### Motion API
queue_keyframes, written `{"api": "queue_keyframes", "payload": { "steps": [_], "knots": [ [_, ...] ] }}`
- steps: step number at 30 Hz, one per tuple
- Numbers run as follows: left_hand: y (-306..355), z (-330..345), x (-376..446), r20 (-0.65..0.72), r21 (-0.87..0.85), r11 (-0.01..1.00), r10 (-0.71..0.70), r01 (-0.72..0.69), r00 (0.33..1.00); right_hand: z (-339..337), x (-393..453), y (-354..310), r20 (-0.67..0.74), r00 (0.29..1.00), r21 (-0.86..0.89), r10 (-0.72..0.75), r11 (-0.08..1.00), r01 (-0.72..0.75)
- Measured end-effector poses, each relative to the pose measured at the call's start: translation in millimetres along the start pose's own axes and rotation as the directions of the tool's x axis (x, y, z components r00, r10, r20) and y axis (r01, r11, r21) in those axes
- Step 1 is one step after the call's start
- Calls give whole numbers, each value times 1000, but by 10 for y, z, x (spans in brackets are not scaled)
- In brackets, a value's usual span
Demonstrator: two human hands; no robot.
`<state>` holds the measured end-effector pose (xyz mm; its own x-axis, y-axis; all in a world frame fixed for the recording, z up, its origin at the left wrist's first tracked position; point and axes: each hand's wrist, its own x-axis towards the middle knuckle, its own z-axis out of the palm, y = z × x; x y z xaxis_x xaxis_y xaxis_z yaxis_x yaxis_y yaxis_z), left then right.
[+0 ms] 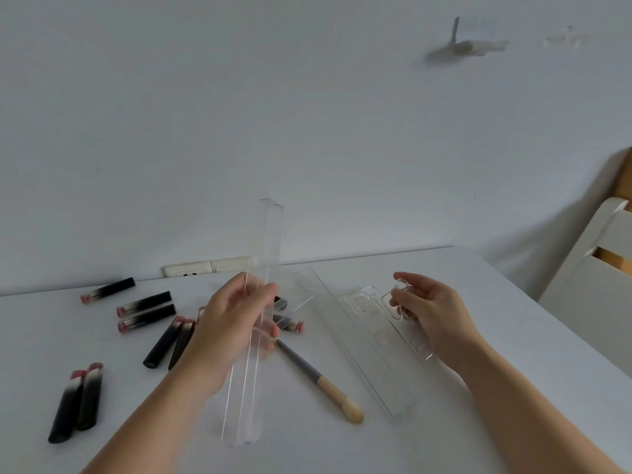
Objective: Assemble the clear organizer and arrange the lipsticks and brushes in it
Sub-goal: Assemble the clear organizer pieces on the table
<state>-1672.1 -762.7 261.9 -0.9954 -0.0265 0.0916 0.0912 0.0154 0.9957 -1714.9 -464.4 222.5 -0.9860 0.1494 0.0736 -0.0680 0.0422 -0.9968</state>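
The left hand [236, 323] grips a long clear channel [260, 302] upright above the counter [478, 302]; the right hand [429, 309] pinches a clear insert [408, 331]. Best align the edges squarely before pressing, lipsticks [147, 302] waiting nearby.

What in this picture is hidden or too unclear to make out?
All in the head view:
- Lipsticks in the middle of the table: the left hand and the clear tray it holds cover some, so no full count.
- Brush: its far end is hidden behind that hand.
- Small clear piece in the right hand: transparent, its shape is unclear.
- Wall fixture: blurred, unidentifiable.
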Motion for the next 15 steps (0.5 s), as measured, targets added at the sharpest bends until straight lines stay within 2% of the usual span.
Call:
{"api": "queue_keyframes", "payload": {
  "steps": [3,5,9,15],
  "knots": [
    [-56,14,0,15,-19,1000,-9,9,1000,16,15,42,-39,999,-124,-23,992,18],
    [-83,32,0,46,-27,999,-23,24,999,12,33,81,-114,992,-271,-60,962,27],
    [-122,59,1,99,-52,998,-17,22,995,-13,57,126,-174,980,-535,-99,845,-10],
    [-139,94,-12,78,-93,996,-5,12,997,-44,100,114,-144,984,-745,-101,666,-41]
  ]
}}
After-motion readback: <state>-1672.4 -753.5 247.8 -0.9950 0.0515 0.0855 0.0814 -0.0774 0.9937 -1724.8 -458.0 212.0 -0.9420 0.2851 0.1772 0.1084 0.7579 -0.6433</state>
